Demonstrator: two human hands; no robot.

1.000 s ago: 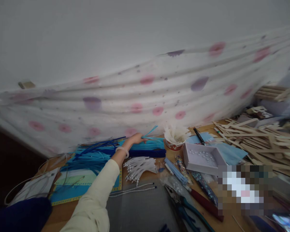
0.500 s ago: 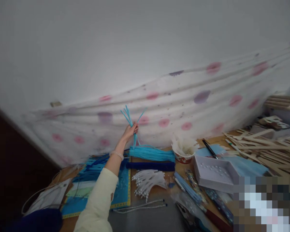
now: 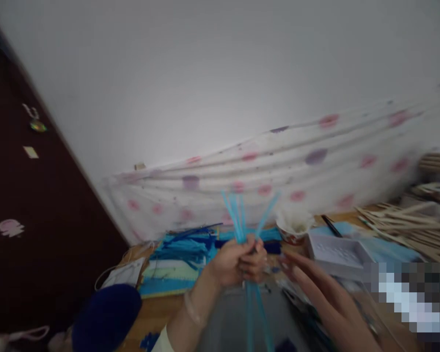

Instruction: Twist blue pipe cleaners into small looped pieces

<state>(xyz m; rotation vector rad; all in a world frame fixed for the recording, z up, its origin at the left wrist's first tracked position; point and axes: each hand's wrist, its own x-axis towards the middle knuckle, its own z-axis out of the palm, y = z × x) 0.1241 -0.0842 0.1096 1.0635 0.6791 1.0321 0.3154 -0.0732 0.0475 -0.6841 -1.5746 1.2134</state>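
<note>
Several light blue fuzzy stems (image 3: 237, 215) are gripped in my left hand (image 3: 238, 261), their upper ends fanned out above the fist and their lower ends hanging over the grey mat (image 3: 229, 318). My right hand (image 3: 326, 298) is to the right of it, blurred, its fingers pointing toward the bundle but apart from it. Whether those fingers hold anything small is unclear. Behind my left hand, more light blue stems (image 3: 275, 234) and a dark blue bundle (image 3: 274, 246) are partly hidden.
A paper cup (image 3: 295, 227) and a white box (image 3: 337, 252) stand behind my right hand. Wooden strips (image 3: 399, 227) lie at the right. Blue stems (image 3: 185, 249) are piled at the left, near a dark blue round object (image 3: 106, 318).
My left hand has come back from the wall side toward me with the light blue stems. My right hand has entered from the lower right. The view has swung left.
</note>
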